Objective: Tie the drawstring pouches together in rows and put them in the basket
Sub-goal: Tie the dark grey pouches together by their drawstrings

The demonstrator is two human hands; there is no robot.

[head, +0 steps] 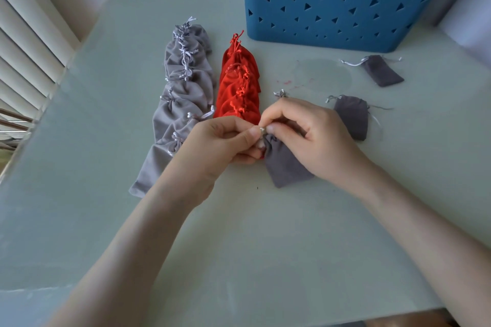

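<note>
1. The left hand (225, 141) and the right hand (305, 138) meet low over the tabletop (239, 233). Both pinch the pale drawstring (261, 129) at the gathered mouth of a dark grey pouch (284, 164), with the fingers (249, 133) of each hand curled tight on the cord.
2. That pouch trails from the pinch toward the person, its closed end lying on the tabletop, just beside the near end of the red row (239, 87).
3. A light grey row (183, 93) lies beside the red row, each a chain of pouches knotted mouth to mouth. 2 loose dark grey pouches wait to the right: the nearer pouch (352, 117) is just beside the right hand, and the farther pouch (381, 70) is near the blue basket (345, 0).
4. The pouches look like soft, limp velvet-like cloth and are probably very light, so one will likely slide or bunch rather than resist a pull.
5. The cord is thin and looks smooth, so a knot may slip unless drawn snug.
6. The best hold is probably on the cord close to the puckered mouth, where the cloth is gathered and a fingertip pinch controls it; gripping the body only crumples it
</note>
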